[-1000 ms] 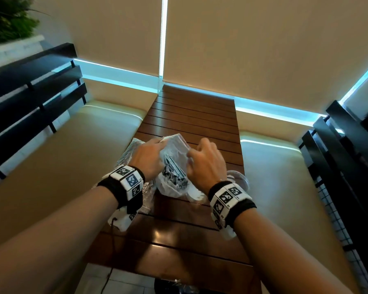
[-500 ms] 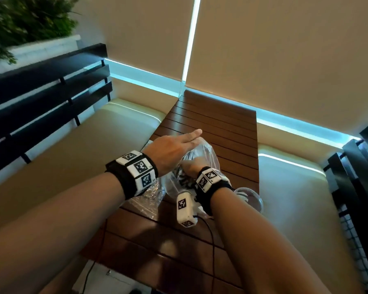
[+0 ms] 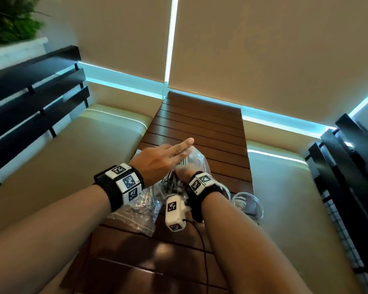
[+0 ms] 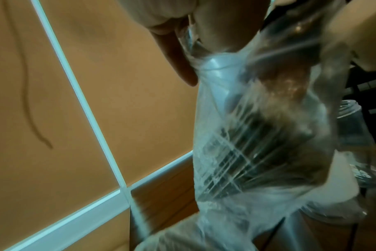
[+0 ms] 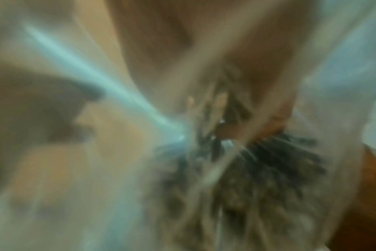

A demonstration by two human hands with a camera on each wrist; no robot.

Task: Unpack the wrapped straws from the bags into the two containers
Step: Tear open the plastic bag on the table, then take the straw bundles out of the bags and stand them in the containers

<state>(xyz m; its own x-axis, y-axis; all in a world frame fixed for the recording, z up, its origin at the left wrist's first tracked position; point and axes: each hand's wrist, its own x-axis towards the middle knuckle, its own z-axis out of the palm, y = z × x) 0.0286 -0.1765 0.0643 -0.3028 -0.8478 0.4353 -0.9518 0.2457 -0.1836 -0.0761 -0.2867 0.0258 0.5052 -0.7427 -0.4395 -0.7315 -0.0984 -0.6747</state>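
Observation:
A clear plastic bag [image 3: 197, 154] of dark wrapped straws [image 4: 243, 152] stands upright on the slatted wooden table [image 3: 200, 124]. My left hand [image 3: 170, 152] pinches the bag's rim between thumb and a finger [image 4: 182, 56], with the other fingers stretched out straight. My right hand [image 3: 184, 171] is plunged into the bag's mouth, fingers curled around a bunch of straws [image 5: 225, 115]; that view is blurred. A clear jar-like container [image 3: 248, 203] stands just right of my right wrist, also visible as the jar [image 4: 350, 129]. A second container is largely hidden behind my wrist.
Another clear bag [image 3: 136, 211] lies flat on the table under my left forearm. Cream bench cushions [image 3: 83, 158] flank the table on both sides. Black slatted rails [image 3: 30, 98] stand at far left and right. A thin cable [image 3: 203, 247] trails from my right wrist.
A second ago both hands worked at the bag's top. Since then my right hand has gone down inside the bag and my left hand has risen, holding the rim up.

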